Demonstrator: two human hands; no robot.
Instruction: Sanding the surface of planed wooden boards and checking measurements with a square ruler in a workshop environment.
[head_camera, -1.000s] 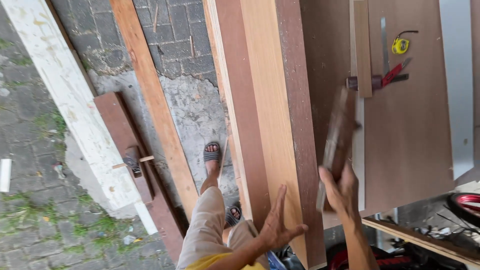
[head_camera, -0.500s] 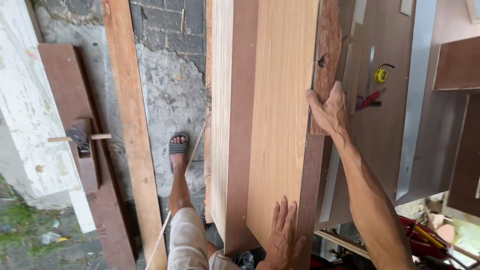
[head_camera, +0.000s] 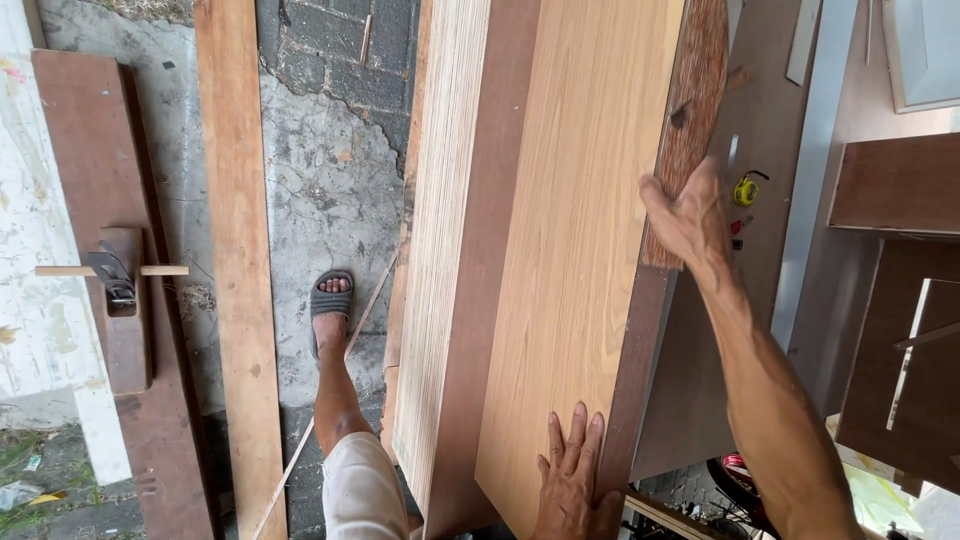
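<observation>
**Desk:** What does the frame show?

**Photographer:** A person's left hand (head_camera: 572, 470) lies flat, fingers spread and released, on the near end of a light wood-grain panel (head_camera: 580, 230) that runs away from the camera across the middle of the shot.

**Desk:** And the other hand?

**Photographer:** The right hand (head_camera: 690, 220) is raised at the panel's right edge, fingers wrapped around the lower end of a narrow reddish-brown board (head_camera: 690, 120) standing on its edge against that side. The grip is closed on the board; the thumb faces the panel.

**Desk:** What sits under and beside the panel?

**Photographer:** A darker brown sheet (head_camera: 490, 300) shows just left of it, with the striped edge of stacked plywood (head_camera: 440, 250) beyond. Right of the board is a brown worktop (head_camera: 700, 400) carrying a yellow tape measure (head_camera: 745, 188), with something red, too small to tell, just below it.

**Desk:** The ground?

**Photographer:** Cracked concrete and brick paving. One foot in a dark sandal (head_camera: 330, 300) stands left of the stack. Further left, a long pale plank (head_camera: 238, 250) lies lengthwise, and a wooden hand plane (head_camera: 122, 290) rests on a dark brown board (head_camera: 90, 200).
</observation>
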